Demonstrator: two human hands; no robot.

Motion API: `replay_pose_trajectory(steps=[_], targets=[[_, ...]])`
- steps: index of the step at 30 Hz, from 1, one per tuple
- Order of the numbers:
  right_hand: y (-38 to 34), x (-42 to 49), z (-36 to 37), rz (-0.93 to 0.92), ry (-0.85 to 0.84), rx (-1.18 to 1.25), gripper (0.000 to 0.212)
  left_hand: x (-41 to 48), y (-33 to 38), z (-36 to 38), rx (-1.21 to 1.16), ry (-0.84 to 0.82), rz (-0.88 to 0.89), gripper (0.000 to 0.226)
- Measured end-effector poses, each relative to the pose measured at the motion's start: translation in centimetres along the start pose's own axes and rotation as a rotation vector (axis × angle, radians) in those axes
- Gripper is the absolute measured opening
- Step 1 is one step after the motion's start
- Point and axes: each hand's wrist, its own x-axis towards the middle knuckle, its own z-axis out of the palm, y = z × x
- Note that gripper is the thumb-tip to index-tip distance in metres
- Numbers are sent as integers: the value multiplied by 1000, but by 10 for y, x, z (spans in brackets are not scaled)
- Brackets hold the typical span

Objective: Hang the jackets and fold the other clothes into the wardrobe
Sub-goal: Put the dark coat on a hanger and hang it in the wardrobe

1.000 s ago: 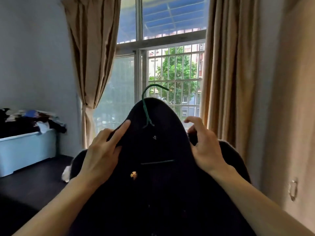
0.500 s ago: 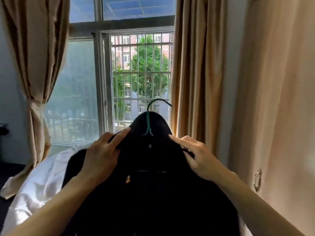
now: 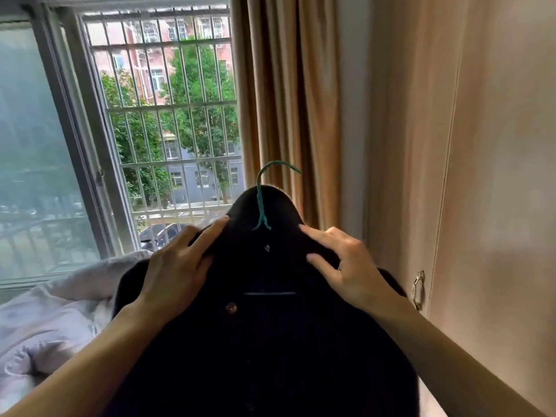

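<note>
Peach-toned panels fill the right side: the wardrobe [image 3: 496, 176], seen at an angle. A barred window [image 3: 150, 115] takes up the left, with a tan curtain [image 3: 285, 100] between the two. Low in the centre, held up in the air between window and wardrobe, is a black jacket [image 3: 264, 341], already on a hanger. Pale bedding [image 3: 60, 311] lies crumpled at lower left.

The left hand [image 3: 177, 272] grips the jacket's left shoulder, forefinger stretched toward the collar and the other fingers curled over the shoulder edge. The right hand [image 3: 352, 266] holds the right shoulder, forefinger and thumb laid out on the cloth, the remaining fingers bent.

A green hanger hook [image 3: 261, 188] rises from the collar. A small metal handle [image 3: 418, 287] sits on the wardrobe door.

The jacket looks thick, soft and fairly heavy. It would likely slump if held by the cloth alone, so the stiff hanger shoulders under the fabric, or the hook, seem the safest grip.
</note>
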Motion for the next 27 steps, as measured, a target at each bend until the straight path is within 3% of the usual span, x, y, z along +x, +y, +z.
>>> replay_pose_trajectory(steps=[10,16,27], targets=[[5,0,24,198,54,-286,54,26,-48,103,-398,-54,171,62],[-23,-11,46,299,191,-460,53,38,-62,130,-564,-72,286,59],[-116,-80,15,457,384,-772,54,41,20,114,-747,-5,504,61]])
